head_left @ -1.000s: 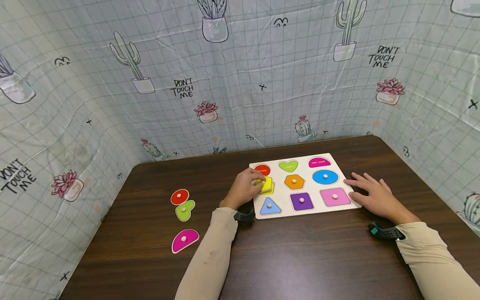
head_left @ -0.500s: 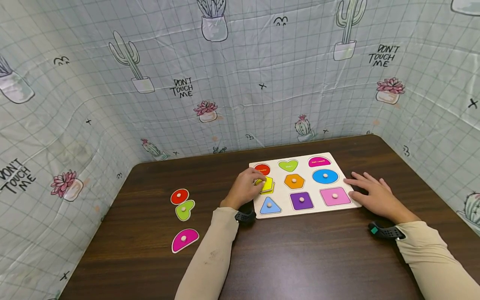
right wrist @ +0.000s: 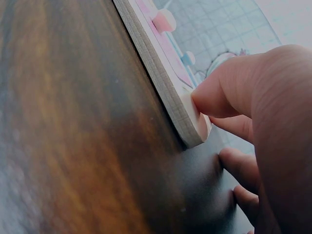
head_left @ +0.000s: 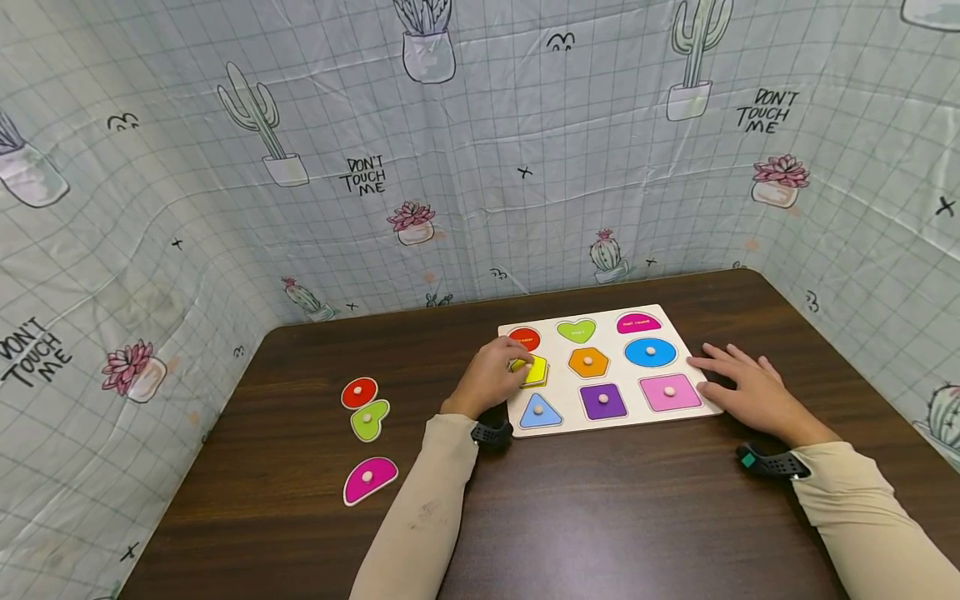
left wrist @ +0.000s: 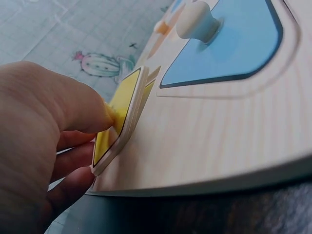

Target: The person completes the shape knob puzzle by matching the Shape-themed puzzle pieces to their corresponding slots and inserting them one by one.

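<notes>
My left hand (head_left: 487,377) pinches the yellow pentagon puzzle piece (left wrist: 126,100) by its knob, over the left side of the white puzzle board (head_left: 561,377). In the left wrist view the piece stands slightly proud of the board, and a strip of yellow recess shows behind its edge. The fingers partly cover the piece. My right hand (head_left: 753,400) lies with fingers spread at the board's right edge. In the right wrist view its thumb (right wrist: 214,97) touches the board's corner.
The board bears blue triangle (head_left: 540,412), orange hexagon (head_left: 589,363), purple square (head_left: 603,402), blue oval (head_left: 637,353) and pink rectangle (head_left: 682,395) pieces. Red circle (head_left: 359,392), green heart (head_left: 369,421) and magenta half-round (head_left: 371,482) pieces lie left on the dark table (head_left: 277,450).
The yellow piece has shifted slightly down and sits closer over its yellow recess, of which less now shows. The left hand has barely moved; the right hand stays in place.
</notes>
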{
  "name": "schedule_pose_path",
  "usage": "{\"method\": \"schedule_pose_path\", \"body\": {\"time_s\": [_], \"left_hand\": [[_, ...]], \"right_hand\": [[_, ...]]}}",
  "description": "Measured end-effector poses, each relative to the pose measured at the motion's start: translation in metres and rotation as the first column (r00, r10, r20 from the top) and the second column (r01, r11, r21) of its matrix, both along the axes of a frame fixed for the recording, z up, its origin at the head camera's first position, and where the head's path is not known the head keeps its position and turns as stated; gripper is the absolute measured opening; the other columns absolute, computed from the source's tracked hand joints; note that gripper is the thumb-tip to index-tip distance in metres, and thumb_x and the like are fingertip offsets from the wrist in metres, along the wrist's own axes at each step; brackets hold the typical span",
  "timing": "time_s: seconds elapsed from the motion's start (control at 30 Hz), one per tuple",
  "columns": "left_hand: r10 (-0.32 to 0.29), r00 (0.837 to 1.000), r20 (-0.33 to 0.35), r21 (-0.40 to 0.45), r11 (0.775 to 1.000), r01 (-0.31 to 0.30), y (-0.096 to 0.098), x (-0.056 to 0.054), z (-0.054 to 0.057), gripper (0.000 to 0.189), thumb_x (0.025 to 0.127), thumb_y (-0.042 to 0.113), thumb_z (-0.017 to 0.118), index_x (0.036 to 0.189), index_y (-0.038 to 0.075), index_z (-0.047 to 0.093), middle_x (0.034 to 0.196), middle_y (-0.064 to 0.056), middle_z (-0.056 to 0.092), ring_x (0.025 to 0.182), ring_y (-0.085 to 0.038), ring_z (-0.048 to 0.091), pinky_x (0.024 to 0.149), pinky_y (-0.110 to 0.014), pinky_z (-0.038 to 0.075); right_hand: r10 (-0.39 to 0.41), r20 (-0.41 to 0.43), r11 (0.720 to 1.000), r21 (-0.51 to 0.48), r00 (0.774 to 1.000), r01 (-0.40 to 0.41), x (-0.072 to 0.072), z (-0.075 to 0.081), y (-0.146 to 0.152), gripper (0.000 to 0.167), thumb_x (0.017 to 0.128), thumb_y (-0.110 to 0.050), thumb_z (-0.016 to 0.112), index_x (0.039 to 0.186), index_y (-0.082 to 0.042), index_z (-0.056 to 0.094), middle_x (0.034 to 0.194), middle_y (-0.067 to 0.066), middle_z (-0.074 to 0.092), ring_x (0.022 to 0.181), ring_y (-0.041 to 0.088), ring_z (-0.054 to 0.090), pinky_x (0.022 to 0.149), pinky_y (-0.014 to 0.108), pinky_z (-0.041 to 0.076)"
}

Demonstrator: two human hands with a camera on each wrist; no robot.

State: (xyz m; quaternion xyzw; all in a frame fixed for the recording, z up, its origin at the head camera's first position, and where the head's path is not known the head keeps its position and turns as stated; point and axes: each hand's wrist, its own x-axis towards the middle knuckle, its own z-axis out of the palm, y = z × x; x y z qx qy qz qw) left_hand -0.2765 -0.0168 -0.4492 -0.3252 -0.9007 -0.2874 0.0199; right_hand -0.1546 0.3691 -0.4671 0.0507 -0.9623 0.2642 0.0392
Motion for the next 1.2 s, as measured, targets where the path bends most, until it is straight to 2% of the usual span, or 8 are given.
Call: {"method": "schedule_pose_path", "body": {"time_s": [0.23, 0.47, 0.6, 0.83, 0.97, 1.2], "left_hand": [[0.007, 1.000, 0.016, -0.002, 1.000, -0.007, 0.000, 0.000, 0.000, 0.019, 0.094, 0.016, 0.066, 0.106, 0.011, 0.079, 0.111, -0.002, 0.066, 0.105, -0.019, 0.059, 0.096, -0.036, 0.049], [0.010, 1.000, 0.012, 0.022, 1.000, -0.011, 0.001, -0.002, -0.005, 0.018, 0.093, 0.017, 0.067, 0.105, 0.011, 0.079, 0.111, -0.003, 0.067, 0.108, -0.020, 0.059, 0.098, -0.037, 0.048], [0.007, 0.999, 0.036, 0.064, 0.998, -0.009, 0.000, -0.003, -0.008, 0.017, 0.093, 0.017, 0.068, 0.104, 0.009, 0.079, 0.114, -0.005, 0.066, 0.109, -0.021, 0.059, 0.098, -0.037, 0.048], [0.002, 0.996, 0.086, 0.140, 0.990, -0.014, -0.005, -0.004, -0.009, 0.017, 0.092, 0.017, 0.071, 0.104, 0.007, 0.078, 0.118, -0.006, 0.063, 0.104, -0.020, 0.059, 0.089, -0.032, 0.049], [0.011, 0.993, 0.115, 0.150, 0.988, -0.029, -0.005, -0.004, -0.010, 0.017, 0.092, 0.018, 0.071, 0.103, 0.007, 0.078, 0.119, -0.004, 0.062, 0.106, -0.020, 0.058, 0.091, -0.032, 0.049], [0.020, 0.997, 0.075, 0.138, 0.990, -0.030, -0.001, -0.005, -0.014, 0.012, 0.091, 0.017, 0.072, 0.095, 0.007, 0.078, 0.116, -0.005, 0.062, 0.104, -0.021, 0.058, 0.091, -0.033, 0.049]], "right_hand": [[0.005, 0.000, 1.000, 0.004, 1.000, -0.005, 0.000, -0.001, 0.002, 0.049, 0.100, -0.029, 0.059, 0.141, -0.003, 0.055, 0.152, 0.031, 0.035, 0.143, 0.054, 0.017, 0.109, 0.074, -0.003], [0.000, 0.006, 1.000, -0.002, 1.000, 0.000, 0.001, 0.003, -0.002, 0.049, 0.099, -0.028, 0.060, 0.141, -0.002, 0.055, 0.152, 0.031, 0.035, 0.143, 0.055, 0.017, 0.108, 0.075, -0.002], [0.006, 0.005, 1.000, -0.007, 1.000, -0.005, 0.002, 0.004, -0.002, 0.049, 0.099, -0.028, 0.059, 0.141, -0.001, 0.055, 0.152, 0.032, 0.035, 0.143, 0.056, 0.016, 0.108, 0.075, -0.002], [0.018, -0.002, 1.000, -0.019, 1.000, -0.018, 0.002, 0.005, -0.003, 0.049, 0.100, -0.028, 0.059, 0.140, -0.001, 0.055, 0.152, 0.033, 0.035, 0.142, 0.056, 0.016, 0.107, 0.076, -0.002], [0.017, -0.001, 1.000, -0.013, 1.000, -0.017, 0.001, 0.004, -0.002, 0.049, 0.100, -0.028, 0.059, 0.140, -0.002, 0.055, 0.152, 0.032, 0.035, 0.142, 0.056, 0.016, 0.107, 0.076, -0.002], [0.016, -0.012, 1.000, -0.015, 1.000, -0.016, 0.001, 0.003, -0.002, 0.048, 0.099, -0.027, 0.060, 0.140, -0.002, 0.056, 0.151, 0.033, 0.036, 0.142, 0.056, 0.017, 0.107, 0.076, -0.002]]}}
